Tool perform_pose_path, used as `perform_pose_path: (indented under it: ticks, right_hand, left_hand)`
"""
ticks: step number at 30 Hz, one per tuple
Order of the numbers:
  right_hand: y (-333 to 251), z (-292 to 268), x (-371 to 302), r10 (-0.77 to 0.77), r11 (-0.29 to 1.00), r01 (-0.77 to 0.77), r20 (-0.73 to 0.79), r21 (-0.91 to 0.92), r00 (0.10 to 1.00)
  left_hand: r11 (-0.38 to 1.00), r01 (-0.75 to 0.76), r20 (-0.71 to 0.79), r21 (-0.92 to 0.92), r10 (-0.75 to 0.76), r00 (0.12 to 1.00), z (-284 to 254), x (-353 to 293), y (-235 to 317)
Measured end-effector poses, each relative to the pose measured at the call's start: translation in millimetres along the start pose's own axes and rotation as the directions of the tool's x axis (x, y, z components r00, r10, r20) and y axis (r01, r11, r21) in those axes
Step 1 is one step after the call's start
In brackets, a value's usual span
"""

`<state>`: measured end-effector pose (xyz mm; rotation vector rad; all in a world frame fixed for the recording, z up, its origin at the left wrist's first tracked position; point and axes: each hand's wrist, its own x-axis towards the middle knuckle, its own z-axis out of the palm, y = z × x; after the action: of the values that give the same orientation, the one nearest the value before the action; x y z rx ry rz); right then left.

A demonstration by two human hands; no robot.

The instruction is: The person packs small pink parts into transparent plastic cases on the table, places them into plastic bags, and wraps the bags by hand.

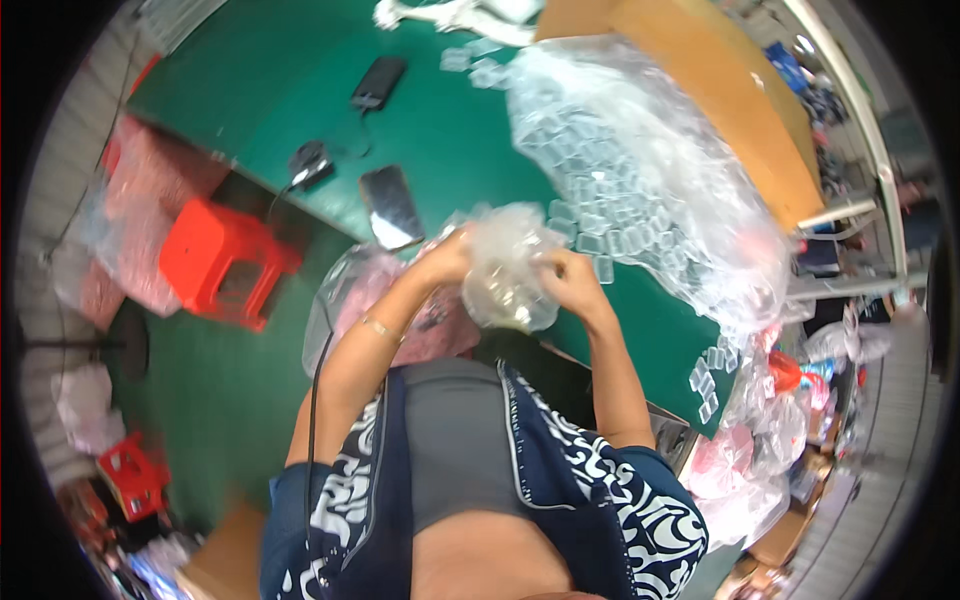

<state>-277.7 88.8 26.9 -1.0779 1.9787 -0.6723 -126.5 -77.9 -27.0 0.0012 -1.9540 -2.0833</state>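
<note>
A clear plastic bag (512, 270) is held up in front of me, between my two hands at the table's near edge. My left hand (455, 255) grips its left side, the fingers partly hidden behind the film. On the other side, my right hand (572, 283) pinches the bag's edge. Something yellowish shows faintly through the plastic, too unclear to name. Just beyond the right hand lie small clear plastic boxes (592, 243), many of them spilling from a large clear bag (690, 190). Below my left forearm sits a bag of pink items (380, 300).
On the green table (270, 100) lie a smartphone (391, 207), a black power bank (379, 82) and a small black device (310, 163) with a cable. A cardboard box (720, 90) stands at the far right. A red stool (222, 262) is on the floor at left.
</note>
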Motion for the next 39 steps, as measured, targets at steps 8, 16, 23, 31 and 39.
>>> perform_pose_path:
  ticks: [8,16,23,31,39]
  right_hand:
    - [22,23,69,-0.648,0.742,0.626,0.019,0.240,0.762]
    - [23,-7,58,-0.375,0.922,0.384,0.151,-0.039,0.915]
    - [46,6,94,-0.629,0.743,0.642,0.134,-0.188,0.766]
    - [44,18,113,-0.240,0.966,0.176,0.405,0.188,0.882]
    - [49,33,107,-0.233,0.877,0.059,0.314,0.477,0.920]
  left_hand:
    - [0.829,-0.108,0.188,0.548,0.004,0.982,-5,-13,3]
    - [0.526,0.033,-0.037,0.850,-0.004,0.999,49,3,51]
    - [0.291,-0.034,-0.058,0.956,0.302,0.952,49,7,21]
    - [0.163,0.033,-0.101,0.986,0.432,0.896,35,3,-1]
    - [0.347,-0.046,-0.112,0.937,0.421,0.900,28,-4,-22]
